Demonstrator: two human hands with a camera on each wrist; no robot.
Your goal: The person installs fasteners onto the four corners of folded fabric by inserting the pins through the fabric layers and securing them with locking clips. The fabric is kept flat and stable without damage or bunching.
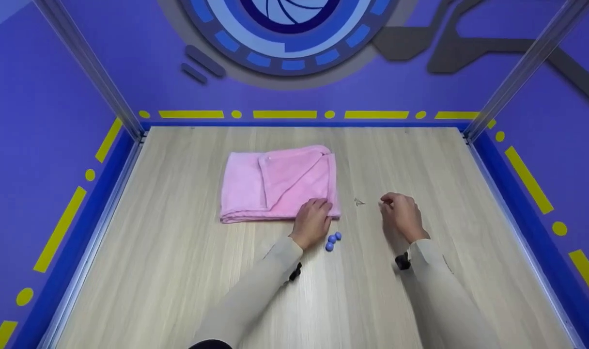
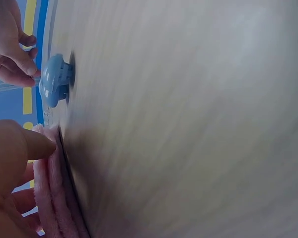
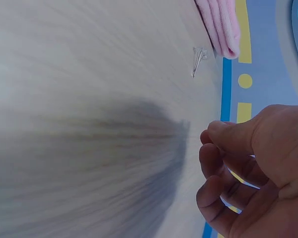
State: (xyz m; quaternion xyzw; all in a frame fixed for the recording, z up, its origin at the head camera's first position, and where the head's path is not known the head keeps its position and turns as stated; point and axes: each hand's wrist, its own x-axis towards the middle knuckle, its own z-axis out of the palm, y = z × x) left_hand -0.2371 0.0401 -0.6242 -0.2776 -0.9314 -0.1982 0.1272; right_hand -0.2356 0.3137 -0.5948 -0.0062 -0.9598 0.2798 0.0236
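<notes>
Pink, soft-looking cloth [image 1: 241, 184] lay under the left hand [image 1: 312, 222], folded in layers, with a top flap turned back. The fingers of this hand rested over the near right corner, and the thumb touched the stacked edge; probably this prevented the layers from sliding, but I could not tell if they were pinched or only pressed. Just beside this hold, to its right and toward the person, sat three round blue pieces [image 1: 331, 238], close together, perhaps so that either hand could reach them easily. Farther to the right, past the edge of the cloth, lay a few small pins [image 3: 198, 60], seemingly put apart so that the points did not catch in the fabric. Beyond them, the right hand [image 1: 402, 215] was above the table [image 1: 178, 261], its thumb and index finger together at the tips, a posture suitable, I think, for a very small object; whether something thin was between them, I could not tell. Farthest from both hands stood the blue wall [image 1: 130, 58].
</notes>
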